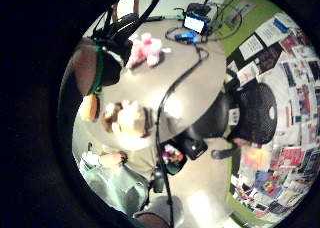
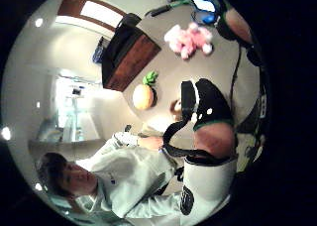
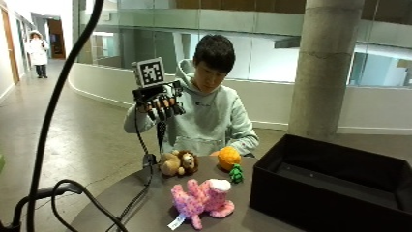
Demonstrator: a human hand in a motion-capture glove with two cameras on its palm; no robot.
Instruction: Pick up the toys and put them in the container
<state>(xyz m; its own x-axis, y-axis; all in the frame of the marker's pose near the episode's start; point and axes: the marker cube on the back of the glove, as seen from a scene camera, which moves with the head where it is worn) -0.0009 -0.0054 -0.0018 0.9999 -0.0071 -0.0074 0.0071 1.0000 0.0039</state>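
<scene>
Above the table's [image 3: 128, 203] far edge, the gloved right hand [image 3: 161, 104] hangs raised with fingers relaxed, holding nothing. Below it the lion toy [image 3: 178, 163] and orange plush fruit [image 3: 228, 158] sit near that edge; the pink plush [image 3: 201, 198] lies toward the near edge, and the black container [image 3: 328, 193] stands at the other side. Probably best to lower straight onto the lion, close around its body, then carry it across.

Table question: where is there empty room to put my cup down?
The round grey table is bare between the black cable and the pink plush toy. It is crowded between the brown plush lion, the orange plush pineapple and the black fabric container.
</scene>
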